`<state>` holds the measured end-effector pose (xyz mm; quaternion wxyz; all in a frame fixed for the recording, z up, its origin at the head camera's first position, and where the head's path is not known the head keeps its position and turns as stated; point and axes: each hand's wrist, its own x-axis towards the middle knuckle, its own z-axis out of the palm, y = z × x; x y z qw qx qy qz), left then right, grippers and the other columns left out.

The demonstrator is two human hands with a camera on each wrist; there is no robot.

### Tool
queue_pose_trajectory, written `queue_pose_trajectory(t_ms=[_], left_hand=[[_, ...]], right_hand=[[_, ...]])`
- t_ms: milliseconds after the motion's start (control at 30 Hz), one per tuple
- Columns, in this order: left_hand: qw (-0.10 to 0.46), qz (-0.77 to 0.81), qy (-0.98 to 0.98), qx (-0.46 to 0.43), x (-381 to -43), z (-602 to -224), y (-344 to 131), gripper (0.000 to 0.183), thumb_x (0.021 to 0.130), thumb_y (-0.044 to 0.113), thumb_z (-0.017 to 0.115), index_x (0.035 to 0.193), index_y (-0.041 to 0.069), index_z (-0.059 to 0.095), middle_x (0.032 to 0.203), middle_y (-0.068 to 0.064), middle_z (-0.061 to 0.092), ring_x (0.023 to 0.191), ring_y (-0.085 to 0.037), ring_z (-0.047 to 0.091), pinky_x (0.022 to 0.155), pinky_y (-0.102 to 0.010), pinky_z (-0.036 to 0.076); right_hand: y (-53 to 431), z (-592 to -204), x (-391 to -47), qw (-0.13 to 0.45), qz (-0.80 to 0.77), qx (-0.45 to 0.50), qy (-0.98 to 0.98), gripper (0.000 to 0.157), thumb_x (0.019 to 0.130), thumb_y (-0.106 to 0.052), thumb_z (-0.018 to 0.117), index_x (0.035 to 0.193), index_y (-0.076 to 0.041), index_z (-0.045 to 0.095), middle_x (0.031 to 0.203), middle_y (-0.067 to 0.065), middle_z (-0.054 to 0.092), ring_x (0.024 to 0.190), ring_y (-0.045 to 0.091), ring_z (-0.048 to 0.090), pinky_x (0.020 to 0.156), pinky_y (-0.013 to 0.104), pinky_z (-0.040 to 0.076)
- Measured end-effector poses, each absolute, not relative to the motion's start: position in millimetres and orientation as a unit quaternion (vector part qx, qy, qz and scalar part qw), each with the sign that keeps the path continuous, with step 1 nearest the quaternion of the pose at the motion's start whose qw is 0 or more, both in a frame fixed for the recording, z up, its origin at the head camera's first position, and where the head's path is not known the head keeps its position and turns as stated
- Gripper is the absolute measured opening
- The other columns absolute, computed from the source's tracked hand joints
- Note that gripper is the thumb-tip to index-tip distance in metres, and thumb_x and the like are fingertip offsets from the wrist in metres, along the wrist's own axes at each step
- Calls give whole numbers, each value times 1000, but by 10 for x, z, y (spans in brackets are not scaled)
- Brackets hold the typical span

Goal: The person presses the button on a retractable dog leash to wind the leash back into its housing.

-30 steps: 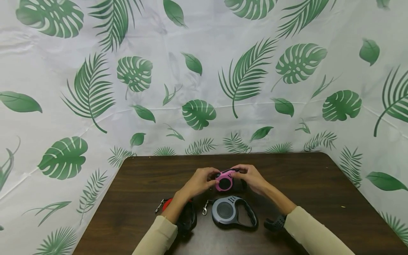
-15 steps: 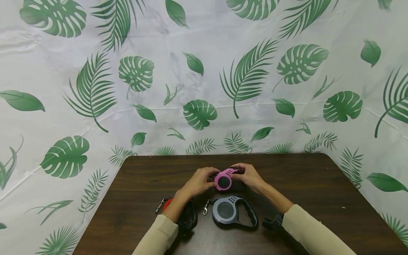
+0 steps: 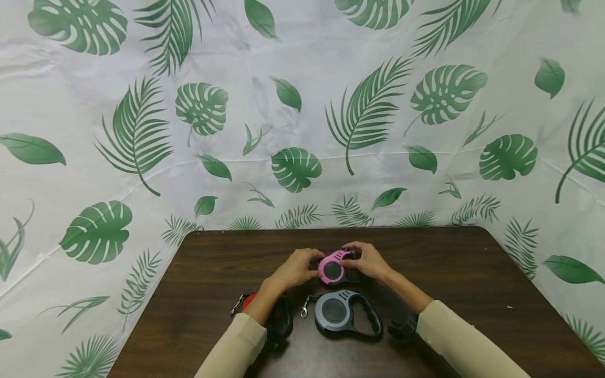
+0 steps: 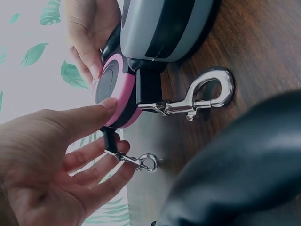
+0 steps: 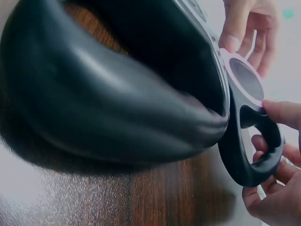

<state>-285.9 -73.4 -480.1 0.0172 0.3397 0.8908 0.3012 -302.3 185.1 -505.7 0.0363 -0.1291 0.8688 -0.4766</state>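
A pink and black retractable dog leash (image 3: 332,270) is between both hands near the middle of the table. My left hand (image 3: 295,268) grips its front end, thumb on the pink casing. In the left wrist view its metal clip (image 4: 148,162) hangs by the left fingers. My right hand (image 3: 371,260) holds the handle end, thumb on the casing and fingertips by the black handle loop (image 5: 251,155). Nearer me, a grey and black retractable leash (image 3: 333,312) lies flat, its clip (image 3: 304,313) pointing left. A red and black leash (image 3: 281,320) lies partly hidden under my left forearm.
The dark wooden table (image 3: 222,273) ends at a white leaf-print backdrop (image 3: 246,184). A black strapped device (image 3: 404,328) sits by the right cuff. In the right wrist view the grey leash's large black handle (image 5: 103,94) fills the near side.
The pink leash has shifted slightly left and its face has turned a little. The right hand has moved slightly left with it. The grey and red leashes stay put.
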Motion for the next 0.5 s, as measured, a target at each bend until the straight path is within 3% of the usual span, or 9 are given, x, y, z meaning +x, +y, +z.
queue_pose_trajectory(t_ms=[233,500], left_hand=[[54,297,896,326,-2845,-4802,-706,35,93,7,82,125,-2,71,123,-19,74,117,-33,71,103,-47,56],[57,284,900,325,-2834,-4779,-697,32,94,8,81,124,0,72,123,-20,75,115,-34,71,101,-49,56]], right_hand=[[1845,-5100,-3038,38,-449,-117,885,45,89,-22,88,126,-1,72,108,9,75,100,23,66,89,39,51],[1857,-5105,-3041,34,-428,-108,897,42,88,-24,89,121,-3,75,105,9,73,98,24,65,88,42,51]])
